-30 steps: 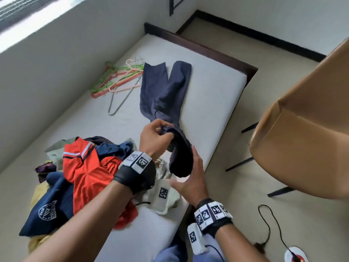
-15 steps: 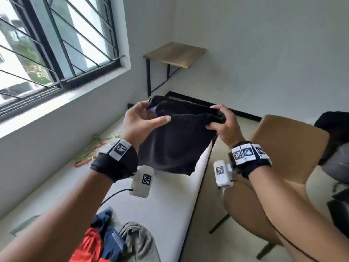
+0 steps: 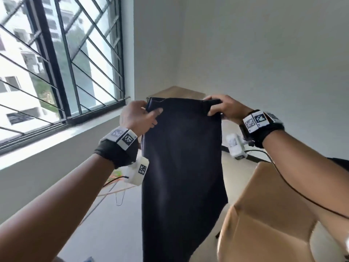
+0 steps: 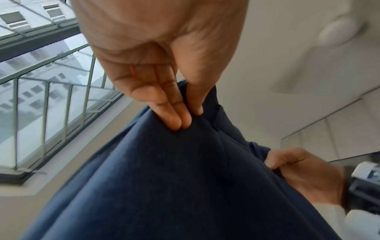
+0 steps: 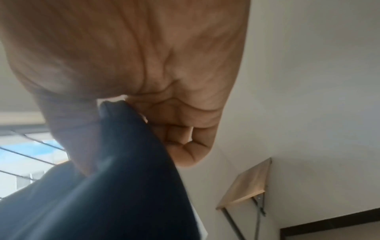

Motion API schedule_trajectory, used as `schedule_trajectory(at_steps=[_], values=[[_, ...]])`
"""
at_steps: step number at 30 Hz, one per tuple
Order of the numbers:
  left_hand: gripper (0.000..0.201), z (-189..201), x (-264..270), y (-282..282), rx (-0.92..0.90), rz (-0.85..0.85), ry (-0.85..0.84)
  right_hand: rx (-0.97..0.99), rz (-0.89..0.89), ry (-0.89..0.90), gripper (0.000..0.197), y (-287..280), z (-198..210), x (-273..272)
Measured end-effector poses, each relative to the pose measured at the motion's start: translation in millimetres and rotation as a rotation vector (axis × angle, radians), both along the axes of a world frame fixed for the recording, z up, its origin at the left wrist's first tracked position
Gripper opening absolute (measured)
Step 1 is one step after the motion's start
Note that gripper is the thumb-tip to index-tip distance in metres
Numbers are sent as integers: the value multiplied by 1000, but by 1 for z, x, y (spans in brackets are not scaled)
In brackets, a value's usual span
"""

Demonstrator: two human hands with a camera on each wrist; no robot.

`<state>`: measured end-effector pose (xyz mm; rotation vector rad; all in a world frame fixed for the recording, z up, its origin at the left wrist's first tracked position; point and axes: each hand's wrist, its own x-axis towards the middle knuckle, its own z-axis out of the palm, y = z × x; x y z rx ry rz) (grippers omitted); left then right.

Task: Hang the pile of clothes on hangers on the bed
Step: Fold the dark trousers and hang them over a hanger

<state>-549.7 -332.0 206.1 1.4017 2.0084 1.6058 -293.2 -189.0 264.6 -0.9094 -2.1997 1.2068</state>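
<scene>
Trousers (image 3: pixel 182 167) now lifted higher and hanging full length versus bunched before, my left hand (image 3: pixel 138 118) and right hand (image 3: pixel 224 107) each pinching the waistband corners with fingers clamped on fabric, straightening step, next fetch a hanger (image 3: pixel 117 193) from the bed.

We see matt navy cloth trousers (image 3: pixel 182 167), a smooth tan chair (image 3: pixel 264 214) beside them, and black metal window bars (image 3: pixel 71 59).
</scene>
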Motion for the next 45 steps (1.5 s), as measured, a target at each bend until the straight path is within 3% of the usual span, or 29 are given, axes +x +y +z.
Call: schedule_trajectory(at_steps=[6,12,18,23,26,30,32,39,42,45], values=[[18,-26,-34,142,-73,-27,-107,313,-74,-197,37,124,-13,-44],[18,14,-60,224,108,-125,-235,583,-160,-16,42,202,15,-67],[11,48,-66,237,232,-180,-163,657,-148,113,41,215,50,-55],[9,38,-50,192,177,-197,-61,588,-106,131,42,182,32,-35],[11,-4,-41,147,95,-228,-25,519,-95,70,42,139,-11,-20],[21,-102,-31,72,-133,-234,58,424,-101,-54,38,60,-112,-2],[26,-163,-24,27,-306,-265,78,368,-118,-169,41,14,-179,8],[7,-351,6,-154,-1001,-417,78,-7,-18,-627,51,-170,-393,34],[14,-397,18,-221,-1230,-571,52,-147,115,-727,49,-237,-437,49],[12,-417,28,-262,-1385,-682,-17,-258,201,-753,47,-277,-457,62]])
